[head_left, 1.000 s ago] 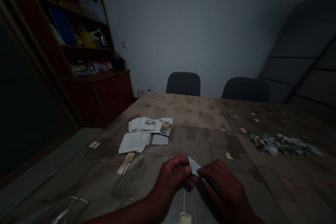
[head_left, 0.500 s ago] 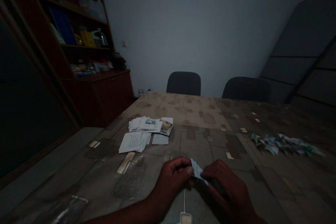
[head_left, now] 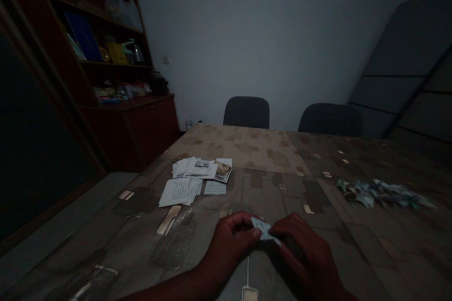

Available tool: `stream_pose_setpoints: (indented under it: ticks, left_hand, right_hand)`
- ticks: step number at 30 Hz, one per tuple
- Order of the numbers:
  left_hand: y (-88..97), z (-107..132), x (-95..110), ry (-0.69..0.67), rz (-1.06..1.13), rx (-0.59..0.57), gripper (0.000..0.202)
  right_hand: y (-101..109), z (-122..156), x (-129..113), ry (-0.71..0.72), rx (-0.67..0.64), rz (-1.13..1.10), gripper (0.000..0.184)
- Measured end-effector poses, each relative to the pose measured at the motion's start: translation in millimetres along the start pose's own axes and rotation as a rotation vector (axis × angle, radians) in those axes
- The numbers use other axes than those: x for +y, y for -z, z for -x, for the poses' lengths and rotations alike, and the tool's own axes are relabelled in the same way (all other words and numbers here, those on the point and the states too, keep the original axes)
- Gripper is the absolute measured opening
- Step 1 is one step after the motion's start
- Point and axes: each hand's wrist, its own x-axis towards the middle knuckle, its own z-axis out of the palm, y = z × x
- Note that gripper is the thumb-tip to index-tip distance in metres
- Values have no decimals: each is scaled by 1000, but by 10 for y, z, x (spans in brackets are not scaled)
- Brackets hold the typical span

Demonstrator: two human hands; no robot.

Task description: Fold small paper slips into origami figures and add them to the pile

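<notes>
A small folded piece of printed paper (head_left: 262, 228) is held between both hands just above the near part of the table. My left hand (head_left: 235, 240) pinches its left side between thumb and fingers. On the other side, my right hand (head_left: 300, 244) grips the paper's right edge with its fingertips. The lower part of the paper is partly hidden by the fingers. Beyond my left hand lies a loose stack of printed paper sheets (head_left: 176, 191), some with pictures. To the right sits a heap of folded paper pieces (head_left: 381, 194), pale with some green.
The table (head_left: 247, 143) has a patterned brown cover. Two dark chairs (head_left: 246, 112) stand at its far side, before a pale wall. A dark red cabinet (head_left: 151, 122) with filled shelves is at the left. The room is dim.
The folded paper has turned between my fingers, so more of its printed face shows and its upper corner points further left. Both hands stay in nearly the same place.
</notes>
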Motion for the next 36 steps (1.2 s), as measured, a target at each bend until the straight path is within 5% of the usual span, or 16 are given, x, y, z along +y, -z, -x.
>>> stream_pose_setpoints:
  ticks: [10, 18, 25, 36]
  left_hand:
    - [69, 35, -54, 35, 55, -10, 22]
    - [75, 2, -170, 51, 80, 22, 29]
    - [88, 14, -168, 17, -4, -91, 23]
    - [51, 17, -177, -33, -28, -51, 20]
  right_hand:
    - [-44, 26, -15, -361, -77, -257, 27]
    - [-102, 49, 28, -611, -47, -464, 21]
    - [-76, 46, -18, -562, -67, -437, 16]
    - [-42, 33, -36, -387, -86, -245, 16]
